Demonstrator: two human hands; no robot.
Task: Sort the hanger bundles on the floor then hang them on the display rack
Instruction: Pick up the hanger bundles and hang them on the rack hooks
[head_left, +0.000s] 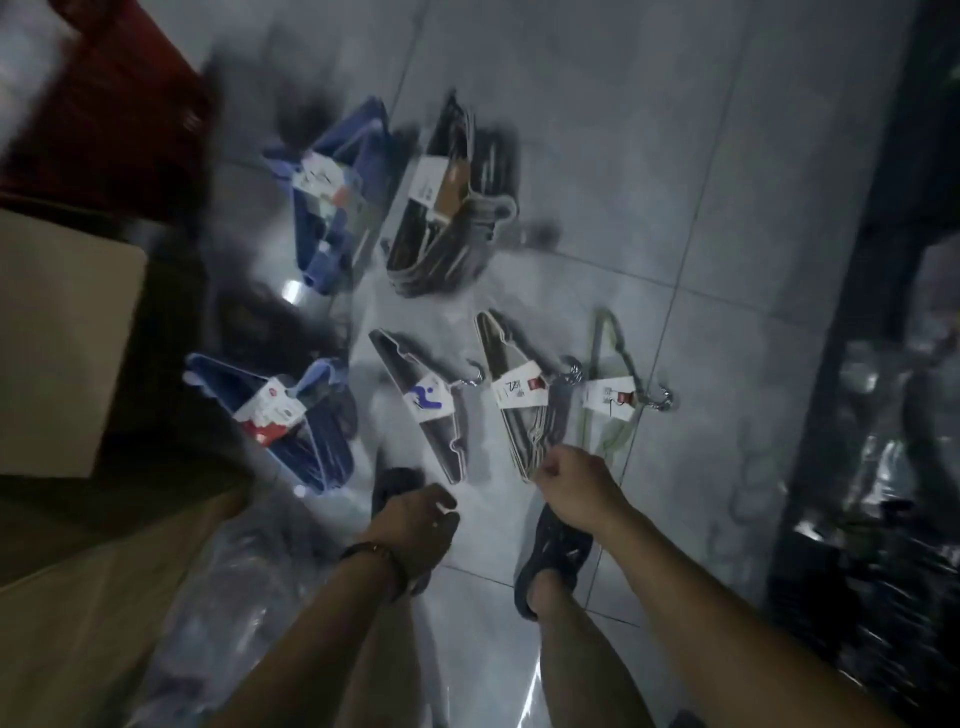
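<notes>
Several hanger bundles with paper labels lie on the grey tiled floor; the whole view is motion-blurred. Two are blue, one at the far left (335, 202) and one nearer (293, 421). A dark grey bundle (457, 213) lies at the back. In front are a pale grey bundle (426, 410), a beige striped bundle (519, 410) and a light green bundle (613, 400). My right hand (576, 483) is curled into a fist at the near end of the beige striped bundle and seems to grip it. My left hand (415, 519) hangs with loosely curled fingers and holds nothing.
A cardboard box (62, 338) and a red crate (104, 104) stand at the left. Clear plastic wrap (234, 597) lies at the lower left. A dark shelf unit (883, 415) with wrapped goods runs along the right. My feet in dark sandals (556, 561) stand just behind the bundles.
</notes>
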